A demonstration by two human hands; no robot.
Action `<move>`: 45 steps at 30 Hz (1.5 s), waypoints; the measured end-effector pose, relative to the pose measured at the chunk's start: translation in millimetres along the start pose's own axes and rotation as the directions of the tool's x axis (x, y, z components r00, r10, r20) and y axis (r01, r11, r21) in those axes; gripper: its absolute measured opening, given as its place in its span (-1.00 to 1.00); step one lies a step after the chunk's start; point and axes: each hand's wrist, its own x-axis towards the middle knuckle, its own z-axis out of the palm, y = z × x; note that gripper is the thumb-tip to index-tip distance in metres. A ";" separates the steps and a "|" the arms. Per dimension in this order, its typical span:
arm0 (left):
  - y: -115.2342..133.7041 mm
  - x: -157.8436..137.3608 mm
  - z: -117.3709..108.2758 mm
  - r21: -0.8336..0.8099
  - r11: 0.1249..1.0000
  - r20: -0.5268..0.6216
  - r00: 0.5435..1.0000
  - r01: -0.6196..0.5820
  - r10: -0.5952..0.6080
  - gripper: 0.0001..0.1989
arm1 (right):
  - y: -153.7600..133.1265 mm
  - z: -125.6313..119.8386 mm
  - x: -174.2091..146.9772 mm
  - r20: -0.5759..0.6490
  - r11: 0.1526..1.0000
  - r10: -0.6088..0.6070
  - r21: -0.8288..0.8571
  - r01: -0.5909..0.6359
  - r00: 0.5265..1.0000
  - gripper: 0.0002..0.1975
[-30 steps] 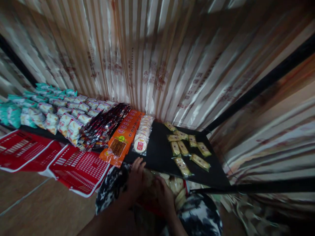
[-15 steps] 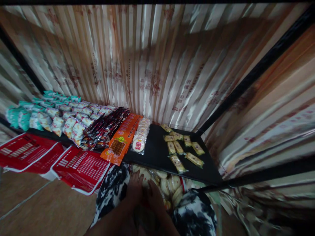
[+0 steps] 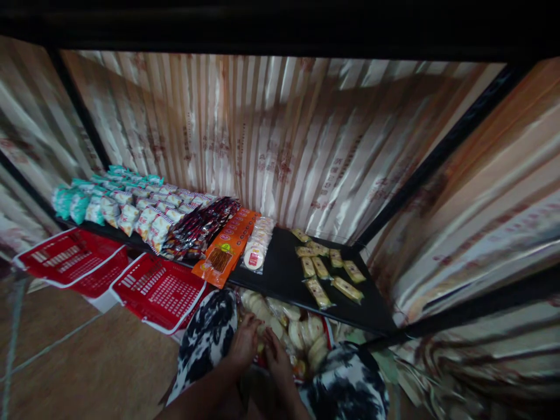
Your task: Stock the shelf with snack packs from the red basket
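We observe the left hand (image 3: 245, 340) and the right hand (image 3: 277, 351) close together over the snack packets (image 3: 303, 333), fingers bent; whether either grips anything, we cannot tell. The packets lie in a red basket (image 3: 330, 333), just below the front edge of the black surface (image 3: 280, 277). On it we note yellow bars (image 3: 321, 268) toward the right edge and an orange packet (image 3: 230, 244) reaching the front edge.

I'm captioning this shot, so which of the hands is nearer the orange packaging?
Left. The left hand is lower in the picture than the orange packaging; the right hand is slightly lower and farther right.
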 end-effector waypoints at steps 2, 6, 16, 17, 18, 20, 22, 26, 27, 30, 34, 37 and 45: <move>1.4 -3.1 1.4 -0.068 0.998 0.013 1.000 0.019 -0.018 -0.54 | -0.5 -0.9 -5.9 0.007 0.998 0.006 0.065 -0.006 1.000 -0.45; 4.7 -8.3 4.1 -0.150 0.988 0.022 0.999 0.030 -0.027 -0.57 | -8.0 -3.1 -14.0 0.013 0.994 0.022 0.105 -0.023 1.000 -0.48; 19.2 -33.9 4.9 -0.196 0.980 0.027 0.999 0.034 -0.029 -0.61 | -22.4 -3.7 -19.2 0.057 0.988 0.056 0.142 -0.064 0.997 -0.48; 20.7 -36.8 3.8 -0.192 0.981 0.031 0.999 0.036 -0.031 -0.60 | -23.9 -3.2 -19.3 0.063 0.988 0.055 0.138 -0.064 0.996 -0.46; 22.2 -39.3 2.3 -0.187 0.982 0.037 0.999 0.038 -0.032 -0.60 | -25.3 -2.7 -19.2 0.073 0.988 0.055 0.138 -0.065 0.996 -0.45; 25.2 -42.9 -1.5 -0.172 0.984 0.047 0.998 0.045 -0.037 -0.60 | -27.7 -1.4 -18.2 0.092 0.986 0.055 0.151 -0.068 0.994 -0.43; 27.8 -45.0 -5.2 -0.162 0.985 0.056 0.997 0.055 -0.046 -0.59 | -28.7 0.3 -16.7 0.095 0.984 0.053 0.162 -0.068 0.994 -0.42; 31.6 -47.3 -9.1 -0.192 0.978 0.069 0.996 0.077 -0.064 -0.54 | -25.1 3.7 -14.2 0.095 0.982 0.033 0.184 -0.050 0.995 -0.41; 32.3 -47.7 -9.1 -0.203 0.975 0.072 0.995 0.085 -0.072 -0.52 | -23.5 4.5 -13.9 0.096 0.981 0.025 0.187 -0.043 0.995 -0.42; 33.6 -49.1 -7.4 -0.217 0.970 0.081 0.993 0.104 -0.089 -0.50 | -19.0 6.4 -14.1 0.088 0.982 0.003 0.189 -0.020 0.996 -0.42; 34.4 -52.2 -2.3 -0.210 0.972 0.081 0.993 0.106 -0.091 -0.43 | -17.7 4.9 -16.9 0.111 0.983 0.006 0.181 -0.026 0.994 -0.41; 35.9 -54.6 1.6 -0.208 0.972 0.076 0.993 0.106 -0.092 -0.43 | -20.9 0.0 -20.5 0.129 0.981 0.012 0.188 -0.037 0.992 -0.41; 45.8 -57.3 13.7 -0.266 0.961 0.061 0.996 0.076 -0.062 -0.43 | -37.5 -18.2 -33.2 0.042 0.997 0.007 0.072 -0.010 0.999 -0.50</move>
